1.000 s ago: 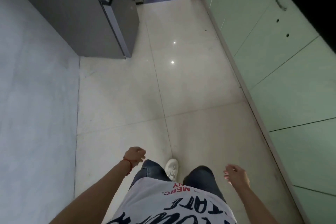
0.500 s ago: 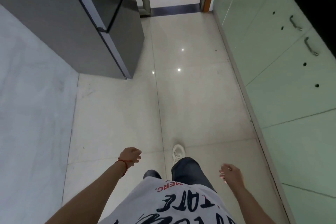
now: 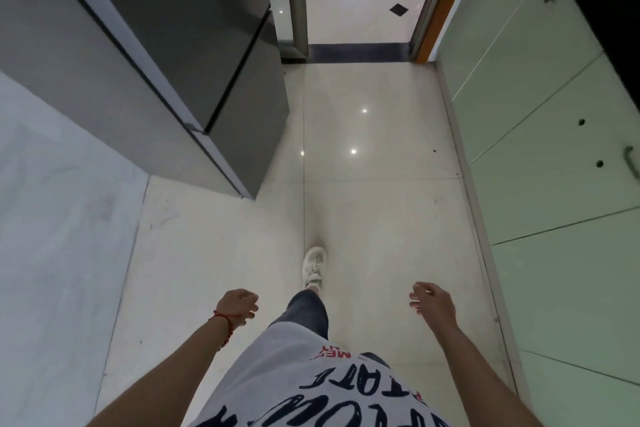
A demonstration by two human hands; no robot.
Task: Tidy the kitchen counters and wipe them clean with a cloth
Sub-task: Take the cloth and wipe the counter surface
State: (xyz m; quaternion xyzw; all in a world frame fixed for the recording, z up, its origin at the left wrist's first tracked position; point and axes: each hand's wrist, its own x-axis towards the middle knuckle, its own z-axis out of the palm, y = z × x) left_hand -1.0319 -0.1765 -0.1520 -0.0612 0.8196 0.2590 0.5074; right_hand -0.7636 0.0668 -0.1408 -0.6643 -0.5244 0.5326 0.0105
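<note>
I look down at a pale tiled kitchen floor [image 3: 381, 211]. My left hand [image 3: 239, 305], with a red thread at the wrist, hangs low left of my body with fingers loosely curled and nothing in it. My right hand [image 3: 431, 300] hangs at the right, fingers slightly apart, also holding nothing. The dark counter top [image 3: 609, 0] shows only as a strip at the upper right, above pale green cabinet doors [image 3: 554, 156]. No cloth is in view.
A tall grey fridge [image 3: 180, 55] stands at the left, its corner jutting into the aisle. A white wall [image 3: 59, 236] runs along the left. Ahead is a doorway [image 3: 360, 3] with a dark threshold. My white shoe [image 3: 314, 265] steps forward on the floor.
I have walked forward along the aisle: the fridge and doorway are closer. My legs swapped stride, and both hands stayed hanging and holding nothing.
</note>
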